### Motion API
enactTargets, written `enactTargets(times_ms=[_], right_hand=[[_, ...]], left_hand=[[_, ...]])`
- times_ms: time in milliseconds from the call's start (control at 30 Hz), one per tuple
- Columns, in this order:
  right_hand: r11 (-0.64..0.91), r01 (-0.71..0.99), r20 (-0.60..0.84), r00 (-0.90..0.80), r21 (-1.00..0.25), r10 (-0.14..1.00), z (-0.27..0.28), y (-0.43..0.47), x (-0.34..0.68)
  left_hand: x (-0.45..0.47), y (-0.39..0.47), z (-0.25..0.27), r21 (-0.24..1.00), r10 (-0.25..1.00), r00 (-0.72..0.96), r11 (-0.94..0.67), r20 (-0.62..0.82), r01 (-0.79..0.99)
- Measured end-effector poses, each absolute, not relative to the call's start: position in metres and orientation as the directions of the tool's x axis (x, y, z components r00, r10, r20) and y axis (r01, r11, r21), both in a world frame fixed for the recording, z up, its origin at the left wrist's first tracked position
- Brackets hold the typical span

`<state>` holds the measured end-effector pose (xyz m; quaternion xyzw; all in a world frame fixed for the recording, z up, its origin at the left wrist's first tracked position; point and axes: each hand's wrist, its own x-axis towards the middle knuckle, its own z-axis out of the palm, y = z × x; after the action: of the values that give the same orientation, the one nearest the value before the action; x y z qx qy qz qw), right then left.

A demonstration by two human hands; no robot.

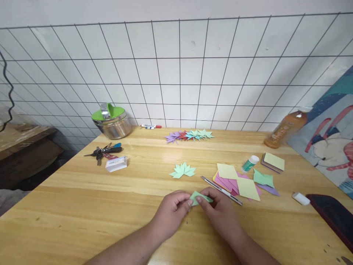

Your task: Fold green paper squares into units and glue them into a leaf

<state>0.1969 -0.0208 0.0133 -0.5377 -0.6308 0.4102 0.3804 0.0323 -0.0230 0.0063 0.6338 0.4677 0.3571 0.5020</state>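
Observation:
A small piece of folded green paper (196, 195) is pinched between my two hands, low over the front middle of the table. My left hand (173, 210) grips its left corner between thumb and fingers. With the thumb on top, my right hand (220, 209) presses its right side. Just beyond lies a pale green folded-paper leaf (182, 170) with several points. A utility knife (222, 190) rests right of my hands, against a spread of pink and yellow paper squares (249, 188).
Several coloured paper leaves (190, 135) lie along the wall beside markers (151, 126). At right are a glue stick (250, 163), a paper stack (273, 162), an eraser (301, 198), a phone (332, 215) and a bottle (288, 128). Keys (103, 151), a small box (116, 164) and a green-lidded pot (111, 123) stand left.

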Motion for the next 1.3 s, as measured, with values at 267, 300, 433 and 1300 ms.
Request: enactTargets(times_ms=[267, 300, 433, 1300], right_hand=[[0.072, 0.376, 0.028, -0.122, -0.924, 0.992, 0.014, -0.021, 0.196], [0.072, 0.376, 0.028, -0.121, -0.924, 0.992, 0.013, -0.021, 0.197], [0.079, 0.375, 0.034, -0.126, -0.923, 0.991, 0.013, -0.021, 0.197], [0.121, 0.392, 0.078, -0.125, -0.912, 0.989, 0.014, -0.024, 0.197]], left_hand=[[0.033, -0.022, 0.007, 0.969, 0.956, 0.294, -0.049, -0.026, 0.243], [0.033, -0.022, 0.007, 0.969, 0.956, 0.293, -0.046, -0.028, 0.244], [0.033, -0.023, 0.007, 0.969, 0.954, 0.297, -0.042, -0.034, 0.245], [0.03, -0.018, 0.008, 0.981, 0.883, 0.434, 0.123, -0.177, 0.149]])
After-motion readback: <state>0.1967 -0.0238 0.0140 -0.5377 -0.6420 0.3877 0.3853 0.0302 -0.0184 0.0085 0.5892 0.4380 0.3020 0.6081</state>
